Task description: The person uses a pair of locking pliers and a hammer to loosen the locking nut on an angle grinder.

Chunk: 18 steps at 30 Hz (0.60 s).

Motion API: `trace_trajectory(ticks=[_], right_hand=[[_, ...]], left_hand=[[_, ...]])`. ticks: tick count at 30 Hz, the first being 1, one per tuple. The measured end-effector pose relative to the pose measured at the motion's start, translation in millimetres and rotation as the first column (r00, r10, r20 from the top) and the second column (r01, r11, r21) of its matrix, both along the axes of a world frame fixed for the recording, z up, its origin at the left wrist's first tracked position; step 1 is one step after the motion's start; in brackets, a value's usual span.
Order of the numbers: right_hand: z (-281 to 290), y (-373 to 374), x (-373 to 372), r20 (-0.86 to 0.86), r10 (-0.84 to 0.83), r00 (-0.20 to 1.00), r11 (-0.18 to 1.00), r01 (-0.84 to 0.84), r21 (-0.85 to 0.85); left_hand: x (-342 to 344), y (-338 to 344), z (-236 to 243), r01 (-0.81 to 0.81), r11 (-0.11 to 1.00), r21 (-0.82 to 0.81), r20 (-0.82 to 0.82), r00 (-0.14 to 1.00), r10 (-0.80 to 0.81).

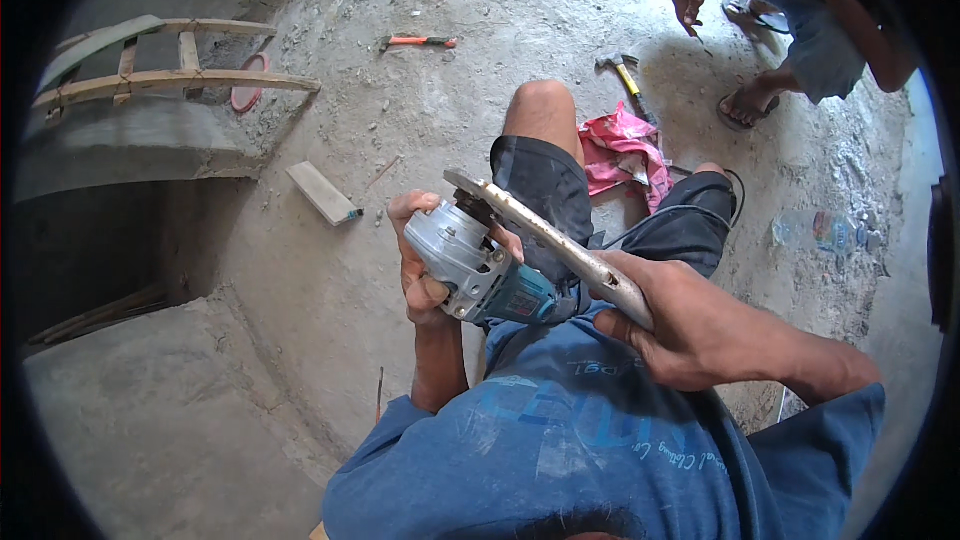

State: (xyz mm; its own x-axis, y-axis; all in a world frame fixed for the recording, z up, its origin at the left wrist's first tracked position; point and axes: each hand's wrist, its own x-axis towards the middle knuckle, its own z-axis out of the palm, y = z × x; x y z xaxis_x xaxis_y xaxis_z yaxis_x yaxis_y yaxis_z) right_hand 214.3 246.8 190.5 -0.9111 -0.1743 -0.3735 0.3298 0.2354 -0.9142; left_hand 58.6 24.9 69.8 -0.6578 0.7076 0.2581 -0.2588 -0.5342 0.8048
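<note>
My left hand (415,260) is wrapped round the silver head of an angle grinder (480,275), whose teal body lies against my lap and shirt. In my right hand (690,325) is a long, pale, worn metal tool (560,245) with rusty spots and a small slot near the grip. It slants up to the left, and its far end lies over the grinder's spindle side; whether the two touch I cannot tell. My right fingers close round its lower end. No disc can be made out on the grinder; the tool hides part of that side.
A pink plastic bag (630,155) lies beyond my knees, beside a yellow-handled hammer (628,80). Farther off is an orange-handled hammer (420,41). A plastic bottle (825,231) lies right, a pale block (322,193) left, near a wooden ladder-like frame (180,82). Another person (800,20) squats at far right.
</note>
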Motion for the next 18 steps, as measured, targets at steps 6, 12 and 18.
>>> trace_trajectory(ticks=[6, 12, 18], right_hand=[[-42, -6, 5, -0.184, -0.016, 0.983, 1.000, 0.017, 0.003], [-38, -11, 3, -0.171, -0.024, 0.985, 0.999, 0.020, -0.027], [-53, -13, 4, -0.148, -0.035, 0.988, 0.993, 0.019, -0.113]], left_hand=[[-2, 5, -4, 0.024, 0.998, 0.057, -0.014, 1.000, -0.023], [-1, -6, -7, 0.018, 1.000, 0.021, -0.022, 1.000, -0.017], [2, -4, -12, -0.007, 0.997, 0.077, 0.067, 0.998, 0.002]])
